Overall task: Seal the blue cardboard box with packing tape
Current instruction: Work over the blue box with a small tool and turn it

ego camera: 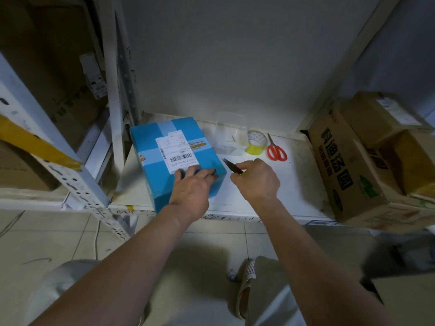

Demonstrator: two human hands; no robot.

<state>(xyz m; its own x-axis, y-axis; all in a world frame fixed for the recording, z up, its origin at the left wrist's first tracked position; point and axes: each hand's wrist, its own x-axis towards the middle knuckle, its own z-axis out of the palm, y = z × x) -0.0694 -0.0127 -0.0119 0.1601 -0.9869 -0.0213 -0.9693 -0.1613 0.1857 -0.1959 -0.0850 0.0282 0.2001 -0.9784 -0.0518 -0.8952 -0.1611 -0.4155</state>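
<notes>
The blue cardboard box (175, 156) lies on the white shelf (301, 175), with pale tape strips crossing its top and a white barcode label. My left hand (194, 187) rests on the box's near top edge, fingers spread flat. My right hand (255, 182) grips a dark utility knife (231, 167) with a yellow part, its tip pointing at the box's right side. A roll of yellowish packing tape (256, 142) stands behind, to the right of the box.
Red-handled scissors (276, 150) lie right of the tape roll. A clear plastic container (229, 135) holding small screws sits behind the box. Brown cartons (348, 170) fill the shelf's right end. A metal rack post (115, 109) and more cartons stand to the left.
</notes>
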